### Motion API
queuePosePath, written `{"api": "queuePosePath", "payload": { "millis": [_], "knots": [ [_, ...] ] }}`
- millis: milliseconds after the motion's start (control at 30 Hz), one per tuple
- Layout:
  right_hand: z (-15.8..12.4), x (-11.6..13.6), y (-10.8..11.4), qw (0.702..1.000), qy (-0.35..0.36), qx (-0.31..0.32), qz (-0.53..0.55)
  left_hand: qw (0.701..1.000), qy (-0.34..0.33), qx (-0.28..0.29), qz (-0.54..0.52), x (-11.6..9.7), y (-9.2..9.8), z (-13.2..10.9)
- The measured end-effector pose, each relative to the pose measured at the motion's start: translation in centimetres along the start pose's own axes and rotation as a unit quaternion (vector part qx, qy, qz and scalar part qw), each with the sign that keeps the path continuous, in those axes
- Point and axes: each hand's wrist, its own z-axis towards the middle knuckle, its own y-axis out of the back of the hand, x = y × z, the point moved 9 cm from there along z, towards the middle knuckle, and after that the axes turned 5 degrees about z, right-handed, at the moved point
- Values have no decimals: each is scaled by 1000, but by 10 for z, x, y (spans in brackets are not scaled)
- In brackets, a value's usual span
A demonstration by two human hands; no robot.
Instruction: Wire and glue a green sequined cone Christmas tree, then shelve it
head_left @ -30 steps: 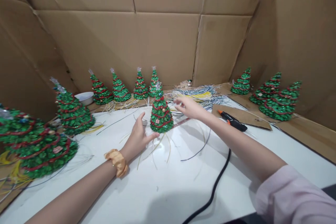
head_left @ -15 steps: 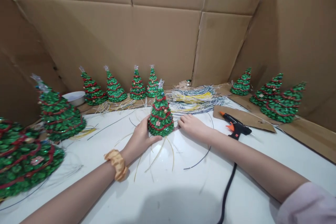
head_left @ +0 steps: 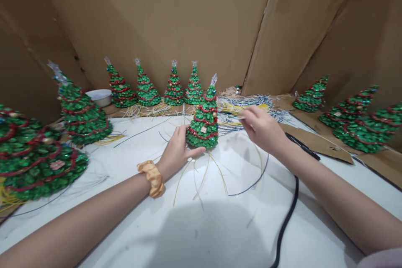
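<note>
A small green Christmas tree with red garlands and a clear star stands at the middle of the white table. My left hand grips its lower left side, thumb along the front of the base. Thin yellow and dark wires fan out from under it. Raised to the right of the tree is my right hand, its fingertips pinched together; what they hold, if anything, is too small to name. Behind that hand lies a bundle of white, blue and yellow wires.
Other decorated trees stand along the back, at the left and at the right. A white bowl is at back left. A black glue gun, partly hidden, lies by a cardboard piece.
My right hand has lifted away from beside the tree and moved right, its fingers now pinched. My left hand still holds the tree. The whole view has shifted.
</note>
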Motion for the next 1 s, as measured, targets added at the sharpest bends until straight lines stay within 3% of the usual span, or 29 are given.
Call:
{"api": "queuePosePath", "payload": {
  "millis": [67,100,233,500,833,1000],
  "knots": [
    [-4,6,21,983,-17,-110,143,1000,2,-6,5,-1,0,0],
    [-7,10,23,968,-28,-137,207,1000,3,-10,7,-1,1,0],
    [-16,30,4,931,-29,-126,341,1000,17,-26,0,1,4,-1],
    [-24,42,-19,932,25,-70,356,999,24,-38,-21,6,6,0],
    [-30,49,-17,941,33,-82,328,997,43,-35,-45,8,6,-2],
    [-28,49,-21,940,19,-59,336,997,45,-39,-55,9,7,-1]
  ]
}}
